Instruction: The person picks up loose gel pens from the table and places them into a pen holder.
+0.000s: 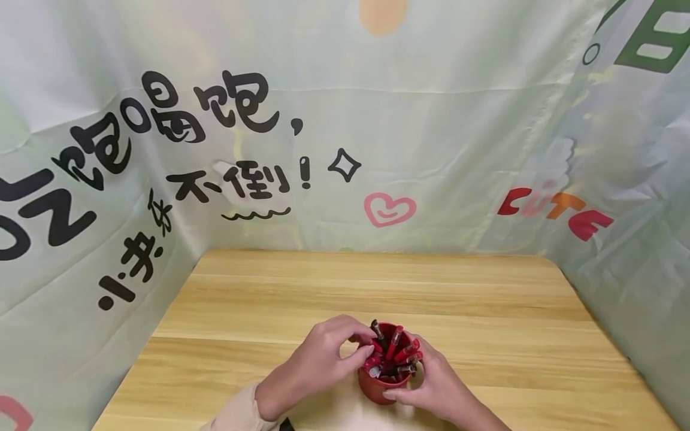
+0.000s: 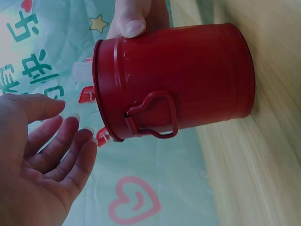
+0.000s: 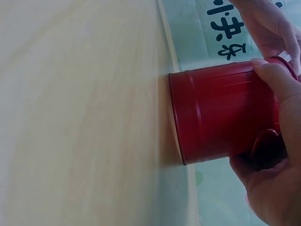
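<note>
A red metal pen bucket (image 1: 375, 390) stands upright on the table, with a wire handle (image 2: 174, 115) on its side. Red pens (image 1: 396, 341) and black pens (image 1: 375, 328) poke out of its mouth. My right hand (image 1: 439, 383) holds the bucket from the right, thumb on the near wall near the rim; its other fingers are partly hidden behind the bucket. At the left of the rim is my left hand (image 1: 323, 353), its loosely bent fingers beside the red pen ends (image 2: 87, 95). In the left wrist view nothing shows between those fingers.
The wooden table (image 1: 259, 287) reaches back to a pale green cloth backdrop (image 1: 458, 131) printed with black characters, a pink heart and coloured letters. Cloth also hangs along the left and right sides. A small black object (image 1: 287, 424) shows by the left sleeve.
</note>
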A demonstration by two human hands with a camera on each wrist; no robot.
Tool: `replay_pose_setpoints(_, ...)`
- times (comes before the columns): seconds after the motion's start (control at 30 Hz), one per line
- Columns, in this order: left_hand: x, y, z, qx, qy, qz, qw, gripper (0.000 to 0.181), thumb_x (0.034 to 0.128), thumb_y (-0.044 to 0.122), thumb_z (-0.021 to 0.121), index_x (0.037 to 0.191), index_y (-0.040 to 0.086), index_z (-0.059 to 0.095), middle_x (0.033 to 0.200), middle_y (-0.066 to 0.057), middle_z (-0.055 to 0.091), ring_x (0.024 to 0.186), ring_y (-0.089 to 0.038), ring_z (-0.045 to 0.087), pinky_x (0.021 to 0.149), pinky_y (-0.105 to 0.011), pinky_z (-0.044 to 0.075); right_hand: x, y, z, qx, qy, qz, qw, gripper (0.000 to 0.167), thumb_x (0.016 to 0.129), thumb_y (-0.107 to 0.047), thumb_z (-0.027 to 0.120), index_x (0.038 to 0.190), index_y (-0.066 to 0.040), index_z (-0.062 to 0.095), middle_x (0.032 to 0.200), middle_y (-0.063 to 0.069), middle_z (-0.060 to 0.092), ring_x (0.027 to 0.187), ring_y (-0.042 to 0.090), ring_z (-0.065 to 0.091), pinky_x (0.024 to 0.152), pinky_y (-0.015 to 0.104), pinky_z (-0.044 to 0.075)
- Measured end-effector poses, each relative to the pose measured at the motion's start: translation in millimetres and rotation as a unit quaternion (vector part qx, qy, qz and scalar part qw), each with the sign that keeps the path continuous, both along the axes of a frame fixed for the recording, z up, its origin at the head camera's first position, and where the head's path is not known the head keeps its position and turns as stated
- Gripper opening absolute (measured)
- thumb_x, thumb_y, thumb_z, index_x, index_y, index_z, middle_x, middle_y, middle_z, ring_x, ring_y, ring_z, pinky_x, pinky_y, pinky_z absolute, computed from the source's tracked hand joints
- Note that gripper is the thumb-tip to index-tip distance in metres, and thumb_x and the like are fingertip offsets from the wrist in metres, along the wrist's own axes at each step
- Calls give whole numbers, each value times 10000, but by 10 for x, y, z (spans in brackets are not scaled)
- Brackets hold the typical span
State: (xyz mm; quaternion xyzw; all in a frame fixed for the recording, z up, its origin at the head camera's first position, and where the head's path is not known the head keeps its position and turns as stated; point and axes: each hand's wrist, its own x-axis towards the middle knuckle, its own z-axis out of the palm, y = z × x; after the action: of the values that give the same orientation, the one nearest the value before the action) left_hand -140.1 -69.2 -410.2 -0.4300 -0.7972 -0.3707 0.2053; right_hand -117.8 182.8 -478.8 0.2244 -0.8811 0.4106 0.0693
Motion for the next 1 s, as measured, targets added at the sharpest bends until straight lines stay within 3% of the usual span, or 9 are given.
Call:
replay_pose_setpoints(0.13,14,-40,2,60,-242,230,9994,167,879,53,800,1034,86,749,967,7,770,891,-66,728,835,-114,578,12,3,22,152,-107,-95,9998,849,697,-542,929,1413,-275,559,1349,-109,674,1228,157,672,1000,443,600)
replay_pose_setpoints(0.3,17,-101,0,-85,-320,459,9984,164,876,84,811,1029,98,754,936,15,761,852,-35,699,790,-126,582,15,14,65,425,-122,-127,9989,855,703,-583,910,1412,-242,574,1341,-90,683,1225,182,681,1000,462,600)
replay_pose_setpoints(0.43,15,-168,-10,-207,-442,647,9967,151,877,102,816,1015,108,756,893,36,739,812,-10,659,750,-151,588,4,19,115,513,-456,-109,9976,908,681,-657,883,1422,-228,580,1352,-74,685,1247,181,673,1025,475,586)
replay_pose_setpoints(0.63,28,-274,-25,-459,-791,878,9919,148,883,158,822,1005,118,749,814,80,655,765,-3,606,726,-124,561,7,87,189,756,-885,47,9932,1046,644,-702,861,1482,-168,533,1445,34,645,1310,290,645,1071,551,537)
replay_pose_setpoints(0.8,4,-359,-53,-695,-937,1055,9875,132,889,188,820,981,136,741,769,89,597,710,-2,544,650,-120,512,-6,217,253,918,-1073,268,9896,954,704,-684,824,1422,-110,568,1391,67,672,1233,314,686,1018,524,570)
replay_pose_setpoints(1.0,-46,-476,-124,-928,-682,1281,9851,144,872,220,836,927,157,718,742,112,551,629,21,446,554,-89,402,-42,351,268,1111,-814,216,9902,725,811,-630,770,1283,-93,656,1168,-7,737,1025,210,724,857,377,636)
